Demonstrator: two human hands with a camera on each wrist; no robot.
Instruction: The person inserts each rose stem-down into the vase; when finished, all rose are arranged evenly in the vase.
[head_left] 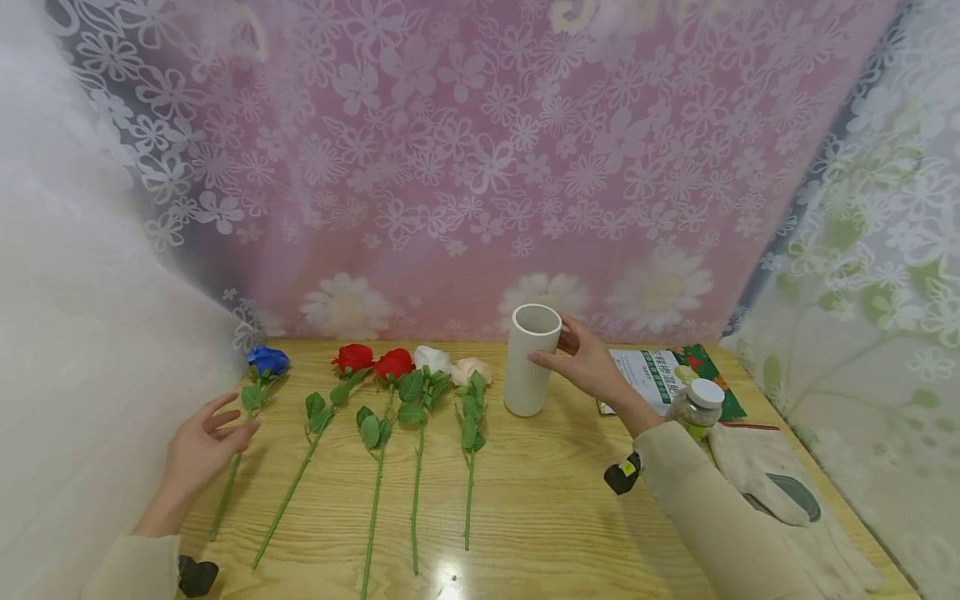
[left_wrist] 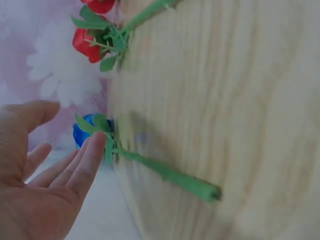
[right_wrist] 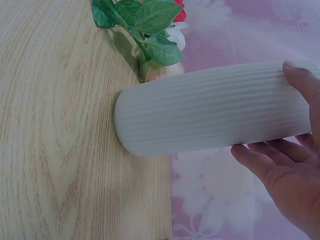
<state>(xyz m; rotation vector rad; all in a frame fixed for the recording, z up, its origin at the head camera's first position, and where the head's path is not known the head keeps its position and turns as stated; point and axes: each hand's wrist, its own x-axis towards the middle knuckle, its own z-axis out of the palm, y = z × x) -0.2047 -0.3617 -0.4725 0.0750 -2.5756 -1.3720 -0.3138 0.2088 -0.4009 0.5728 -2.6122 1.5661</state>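
Observation:
My right hand (head_left: 588, 362) holds a white ribbed vase (head_left: 528, 367) near its top, thumb on the front and fingers round the far side. In the right wrist view the vase (right_wrist: 210, 110) stands with its base at the wooden table. My left hand (head_left: 202, 446) hovers by the blue rose (head_left: 267, 361) with nothing in its grasp. Its fingers are loosely extended, overlapping the leaves of the blue rose (left_wrist: 82, 131) in the left wrist view. To the right lie two red roses, one (head_left: 353, 358) beside the other (head_left: 393, 364), then a white rose (head_left: 432, 360) and a cream rose (head_left: 472, 371).
Right of the vase lies a printed packet (head_left: 648, 379), with a white-capped jar (head_left: 697, 407) in front of it. Pale gloves (head_left: 780, 492) rest near the table's right edge. Floral curtains (head_left: 480, 183) hang behind the wooden table (head_left: 555, 517) and along its sides.

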